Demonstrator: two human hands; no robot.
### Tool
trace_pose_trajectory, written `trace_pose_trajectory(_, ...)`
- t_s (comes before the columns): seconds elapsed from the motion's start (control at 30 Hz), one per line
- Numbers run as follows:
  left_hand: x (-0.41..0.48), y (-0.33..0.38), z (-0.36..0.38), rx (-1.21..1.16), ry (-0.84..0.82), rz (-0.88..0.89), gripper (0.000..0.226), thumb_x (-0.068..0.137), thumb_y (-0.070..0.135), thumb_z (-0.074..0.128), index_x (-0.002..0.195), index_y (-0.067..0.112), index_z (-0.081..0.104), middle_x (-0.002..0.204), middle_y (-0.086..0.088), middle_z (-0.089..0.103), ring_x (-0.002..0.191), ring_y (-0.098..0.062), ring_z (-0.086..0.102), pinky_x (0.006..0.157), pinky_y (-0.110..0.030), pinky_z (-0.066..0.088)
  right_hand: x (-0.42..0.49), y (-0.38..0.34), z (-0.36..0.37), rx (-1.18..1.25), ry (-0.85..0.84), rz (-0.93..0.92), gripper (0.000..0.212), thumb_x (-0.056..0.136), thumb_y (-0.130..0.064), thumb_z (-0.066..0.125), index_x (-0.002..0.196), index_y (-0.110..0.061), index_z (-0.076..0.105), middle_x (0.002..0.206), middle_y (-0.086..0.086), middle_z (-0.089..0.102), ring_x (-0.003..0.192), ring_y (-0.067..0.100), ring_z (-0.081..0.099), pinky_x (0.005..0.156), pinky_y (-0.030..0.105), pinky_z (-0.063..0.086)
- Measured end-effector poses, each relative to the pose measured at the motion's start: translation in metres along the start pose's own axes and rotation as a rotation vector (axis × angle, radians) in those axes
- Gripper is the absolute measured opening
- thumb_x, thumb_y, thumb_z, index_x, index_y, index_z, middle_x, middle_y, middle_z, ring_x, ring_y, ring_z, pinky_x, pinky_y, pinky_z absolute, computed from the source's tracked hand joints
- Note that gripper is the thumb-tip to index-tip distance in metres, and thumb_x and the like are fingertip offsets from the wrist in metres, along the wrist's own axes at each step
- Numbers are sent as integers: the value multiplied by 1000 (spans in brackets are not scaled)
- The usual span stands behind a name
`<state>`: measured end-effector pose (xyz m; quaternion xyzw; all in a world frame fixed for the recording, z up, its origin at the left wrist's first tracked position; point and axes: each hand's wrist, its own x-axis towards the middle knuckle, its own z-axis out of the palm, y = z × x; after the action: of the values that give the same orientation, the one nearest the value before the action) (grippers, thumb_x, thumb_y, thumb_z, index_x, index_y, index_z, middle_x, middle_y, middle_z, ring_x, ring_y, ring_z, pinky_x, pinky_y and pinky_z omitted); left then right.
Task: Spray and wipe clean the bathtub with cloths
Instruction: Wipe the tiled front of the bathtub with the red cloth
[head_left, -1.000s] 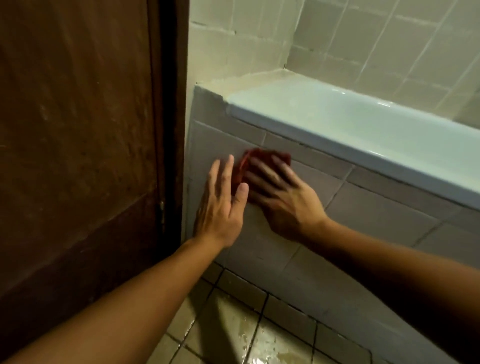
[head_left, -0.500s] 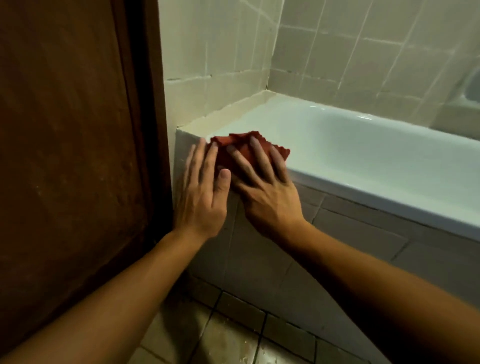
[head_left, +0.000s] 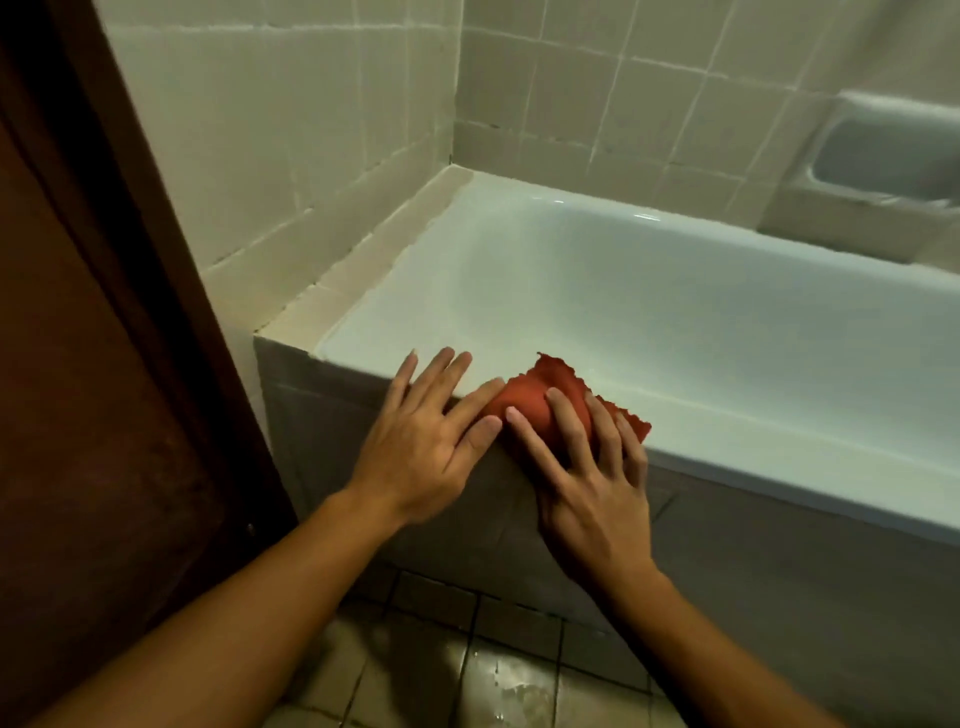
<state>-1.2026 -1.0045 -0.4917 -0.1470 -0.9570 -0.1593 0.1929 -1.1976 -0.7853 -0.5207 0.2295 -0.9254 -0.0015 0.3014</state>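
**Wet floor underfoot, loose cloth on the edge**

Nearest to the person, the tiled floor shines with puddled water just below the tub. The person is leaning in with both arms stretched forward, so a foot could slide on that patch, and weight thrown onto the glossy rim would give little hold.

The left hand lies flat and holds nothing. Its palm is against the top of the grey tiled front panel and its fingers reach onto the rim, with the index finger and thumb touching the cloth's left side.

The right hand presses the cloth with spread, nearly straight fingers laid over it rather than closed round it. Held only by pressure, the bunched cloth could skid out on the slick enamel and drop into the basin. It could also ride over the surface without scrubbing.

The cloth is red-orange, crumpled into a mound with a ragged edge, and sits on the near rim of the bathtub towards its left end.

The tub is pale and glossy, with no visible grime. No spray bottle is in view. Beyond it are the tiled wall and a soap recess.
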Motion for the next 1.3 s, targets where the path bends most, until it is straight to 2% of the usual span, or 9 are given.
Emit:
trace_pose_trajectory(0.2,29,73,7,-27,-239,13,79,100,69,-1,159,25,29,169,-1,15,157,-17,3,126,-52,0,-41,84,-42,-18,-177,215,71,101,-42,52,162,-24,23,166,6,27,154,35,22,120,54,23)
trace_pose_trajectory(0.3,33,118,12,-60,-324,14,80,99,70,-1,161,23,20,170,-1,4,157,-17,-6,126,-49,-4,-58,118,-66,-33,-254,274,82,91,-32,73,160,-24,29,165,6,32,151,36,27,116,55,28)
trace_pose_trajectory(0.53,44,181,-9,-125,-564,-257,86,96,74,20,159,23,-9,165,2,-24,151,-15,-27,123,-36,-15,-63,174,-114,56,-428,342,92,72,-12,90,153,-19,46,157,6,44,146,31,40,116,56,37)
trace_pose_trajectory(0.63,59,193,-34,-92,-743,-210,79,101,63,35,162,25,4,168,2,-15,154,-17,-15,123,-37,-9,-48,181,-134,84,-587,446,91,71,-10,91,151,-22,48,154,5,47,142,31,45,109,53,41)
trace_pose_trajectory(0.73,79,205,-69,-168,-848,-232,64,103,54,44,159,31,25,169,6,12,155,-20,12,124,-40,14,-37,187,-155,148,-807,582,77,95,-9,68,159,-32,30,166,-3,27,152,25,30,115,49,40)
trace_pose_trajectory(0.8,93,219,-95,-189,-852,-212,58,103,51,46,156,32,33,166,7,24,153,-21,22,122,-42,24,-32,194,-173,235,-895,679,58,103,-16,55,154,-35,35,161,0,39,143,26,44,110,48,47)
trace_pose_trajectory(0.93,123,259,-145,-237,-843,-152,49,103,48,49,148,29,46,150,5,51,132,-15,50,107,-35,43,-5,203,-236,497,-787,1031,38,107,-32,47,144,-41,48,123,7,66,108,26,67,94,42,57)
trace_pose_trajectory(1.07,150,303,-207,-312,-920,-111,45,102,49,52,141,28,54,135,4,62,115,-11,59,95,-31,50,22,204,-332,729,-517,1200,42,104,-28,54,145,-39,53,126,-2,69,109,14,66,97,35,57)
trace_pose_trajectory(1.3,176,382,-332,-605,-916,-25,54,90,68,49,129,33,63,121,13,66,105,-4,60,85,-24,49,39,195,-544,1030,-319,1252,38,104,-20,57,140,-34,59,124,-12,71,111,-4,64,97,17,52)
